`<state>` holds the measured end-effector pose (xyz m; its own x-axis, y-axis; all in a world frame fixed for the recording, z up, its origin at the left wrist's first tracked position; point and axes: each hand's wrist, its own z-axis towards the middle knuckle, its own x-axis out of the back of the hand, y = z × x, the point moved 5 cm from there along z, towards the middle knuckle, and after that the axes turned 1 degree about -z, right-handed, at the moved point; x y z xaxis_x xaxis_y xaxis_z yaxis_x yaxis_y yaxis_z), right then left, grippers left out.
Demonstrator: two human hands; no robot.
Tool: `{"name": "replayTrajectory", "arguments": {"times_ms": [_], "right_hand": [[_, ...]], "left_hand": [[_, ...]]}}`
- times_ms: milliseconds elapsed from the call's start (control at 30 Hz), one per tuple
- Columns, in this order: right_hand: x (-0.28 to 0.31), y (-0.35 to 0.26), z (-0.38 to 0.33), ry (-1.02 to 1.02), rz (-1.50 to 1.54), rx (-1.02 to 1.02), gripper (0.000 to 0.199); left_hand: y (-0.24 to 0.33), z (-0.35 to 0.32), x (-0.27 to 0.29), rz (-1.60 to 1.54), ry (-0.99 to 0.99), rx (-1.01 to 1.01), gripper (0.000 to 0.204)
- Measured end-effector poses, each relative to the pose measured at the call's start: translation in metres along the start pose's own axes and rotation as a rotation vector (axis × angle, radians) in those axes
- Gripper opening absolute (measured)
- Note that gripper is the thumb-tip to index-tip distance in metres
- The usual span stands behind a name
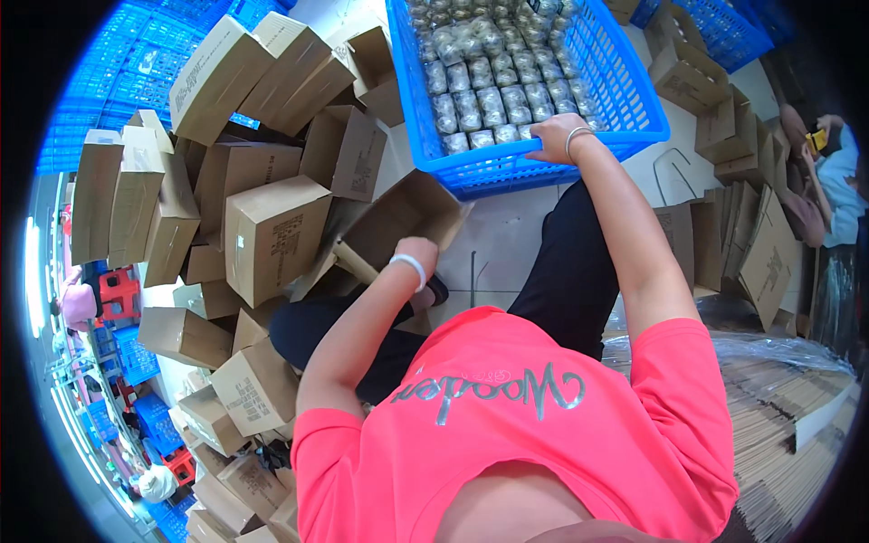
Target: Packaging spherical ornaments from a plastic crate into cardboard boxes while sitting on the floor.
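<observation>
Apparently much is left to handle: the blue plastic crate [489,163] ahead of you holds many rows of clear-wrapped bundles [493,106], while the open cardboard carton [407,213] just beside it shows none in its visible part. Your right hand [557,138] grips the crate's near rim; your left hand [417,253] is at the carton's near edge, its hold impossible to tell.
</observation>
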<state>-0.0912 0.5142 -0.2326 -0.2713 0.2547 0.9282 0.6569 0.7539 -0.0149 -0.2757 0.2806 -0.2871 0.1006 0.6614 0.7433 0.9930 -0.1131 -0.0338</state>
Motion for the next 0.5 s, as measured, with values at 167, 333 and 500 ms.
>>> {"name": "replayTrajectory", "arguments": {"times_ms": [167,333,500], "right_hand": [[-0.006,0.006,-0.003,0.036,0.0,0.018,0.047],[0.001,0.004,-0.006,-0.046,-0.017,-0.003,0.045],[0.003,0.001,-0.003,-0.014,-0.018,0.021,0.045]], "left_hand": [[0.023,-0.061,0.027,0.141,-0.141,-0.121,0.017],[-0.021,-0.115,0.044,0.106,0.021,-0.051,0.014],[-0.004,-0.094,-0.036,0.006,-0.298,-0.426,0.015]]}}
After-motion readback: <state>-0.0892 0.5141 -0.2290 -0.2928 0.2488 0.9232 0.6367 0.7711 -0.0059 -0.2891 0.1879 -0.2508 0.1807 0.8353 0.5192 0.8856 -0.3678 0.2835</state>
